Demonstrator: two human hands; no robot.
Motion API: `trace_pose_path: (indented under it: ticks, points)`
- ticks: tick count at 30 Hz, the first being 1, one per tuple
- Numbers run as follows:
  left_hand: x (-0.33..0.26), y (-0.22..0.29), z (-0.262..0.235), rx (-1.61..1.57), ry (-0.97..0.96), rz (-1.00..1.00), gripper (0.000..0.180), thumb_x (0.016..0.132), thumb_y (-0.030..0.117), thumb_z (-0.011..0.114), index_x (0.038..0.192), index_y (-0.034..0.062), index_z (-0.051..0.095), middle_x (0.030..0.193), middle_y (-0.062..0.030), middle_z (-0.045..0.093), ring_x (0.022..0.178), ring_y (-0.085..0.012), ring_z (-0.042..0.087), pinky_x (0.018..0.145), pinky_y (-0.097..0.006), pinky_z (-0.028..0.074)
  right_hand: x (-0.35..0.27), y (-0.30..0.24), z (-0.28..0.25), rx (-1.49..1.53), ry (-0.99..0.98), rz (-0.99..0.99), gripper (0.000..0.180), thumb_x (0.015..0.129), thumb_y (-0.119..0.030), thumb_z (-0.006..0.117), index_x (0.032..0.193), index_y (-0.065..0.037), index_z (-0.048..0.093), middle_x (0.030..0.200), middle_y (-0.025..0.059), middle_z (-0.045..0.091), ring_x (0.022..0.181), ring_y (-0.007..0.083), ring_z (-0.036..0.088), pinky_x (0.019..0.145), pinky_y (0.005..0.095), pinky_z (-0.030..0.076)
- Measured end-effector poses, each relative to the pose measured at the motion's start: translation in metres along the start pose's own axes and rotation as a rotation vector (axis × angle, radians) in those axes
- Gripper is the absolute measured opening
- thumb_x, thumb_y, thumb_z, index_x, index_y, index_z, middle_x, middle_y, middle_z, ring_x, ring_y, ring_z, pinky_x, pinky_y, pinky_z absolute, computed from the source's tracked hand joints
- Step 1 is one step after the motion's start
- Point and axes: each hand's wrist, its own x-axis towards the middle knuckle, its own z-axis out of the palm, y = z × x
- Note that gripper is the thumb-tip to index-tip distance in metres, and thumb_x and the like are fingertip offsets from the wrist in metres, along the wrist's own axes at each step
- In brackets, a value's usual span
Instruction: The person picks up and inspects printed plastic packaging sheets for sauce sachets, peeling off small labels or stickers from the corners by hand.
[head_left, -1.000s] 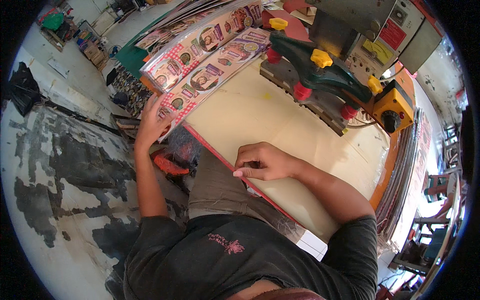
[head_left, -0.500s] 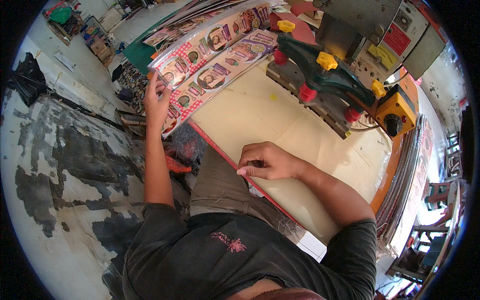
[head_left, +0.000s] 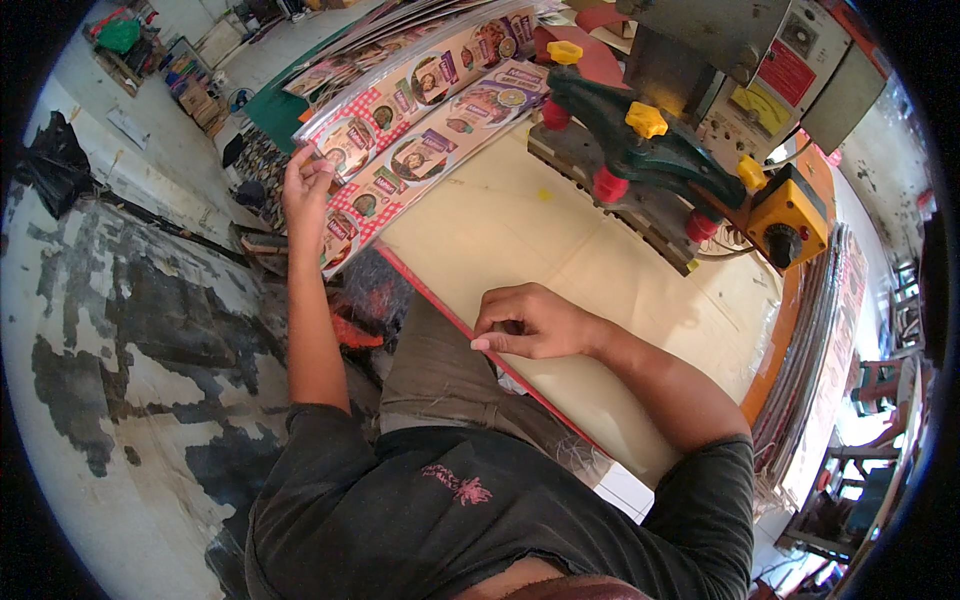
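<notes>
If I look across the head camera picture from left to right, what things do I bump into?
Black bag → left hand on the printed sheets → right hand on the pale table → green clamp with yellow knobs → orange switch box.

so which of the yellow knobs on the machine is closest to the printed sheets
The yellow knob at the far end of the green clamp bar, just beside the printed sheets; the other two sit further right, toward the orange box.

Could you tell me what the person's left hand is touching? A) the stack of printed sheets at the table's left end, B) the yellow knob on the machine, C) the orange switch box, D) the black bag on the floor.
A: the left hand grips the edge of the stack of printed sheets, while the right hand rests at the table edge.
</notes>
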Motion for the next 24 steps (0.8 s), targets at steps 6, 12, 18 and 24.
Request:
trace_pose_path:
  ticks: [6,12,18,24]
  points:
    - [0.006,-0.005,0.001,0.047,0.028,0.045,0.045,0.101,0.012,0.069,0.142,-0.0005,0.053,0.115,-0.0082,0.063,0.100,-0.0142,0.061,0.089,-0.030,0.051,0.000,0.003,0.001,-0.012,0.003,-0.013,0.033,0.100,-0.033,0.072,0.090,-0.001,0.068,0.084,0.0113,0.062,0.073,0.0254,0.064,0.066,0.0394,0.049]
    - [0.006,-0.003,0.007,0.283,0.083,0.139,0.037,0.098,0.014,0.074,0.129,0.0010,0.059,0.112,-0.0070,0.065,0.099,-0.0144,0.062,0.088,-0.031,0.052,-0.001,0.004,0.000,-0.004,0.004,-0.031,0.036,0.101,-0.034,0.070,0.088,-0.001,0.067,0.082,0.0117,0.060,0.071,0.0270,0.063,0.066,0.0409,0.049]
    - [0.010,-0.011,0.014,0.393,0.109,0.242,0.035,0.096,0.015,0.076,0.124,0.0009,0.060,0.101,-0.0120,0.072,0.089,-0.0173,0.068,0.081,-0.034,0.055,0.001,0.001,0.000,-0.032,0.002,-0.030,0.036,0.101,-0.035,0.070,0.089,-0.001,0.067,0.083,0.0124,0.061,0.072,0.0280,0.063,0.067,0.0413,0.049]
    - [0.021,-0.009,0.018,0.523,-0.006,0.258,0.029,0.101,0.021,0.069,0.120,0.0001,0.069,0.090,-0.0183,0.075,0.079,-0.0242,0.072,0.075,-0.039,0.054,0.001,0.006,0.000,-0.039,-0.005,-0.062,0.026,0.101,-0.028,0.073,0.097,-0.002,0.073,0.087,0.0079,0.064,0.072,0.0190,0.062,0.063,0.0337,0.048]
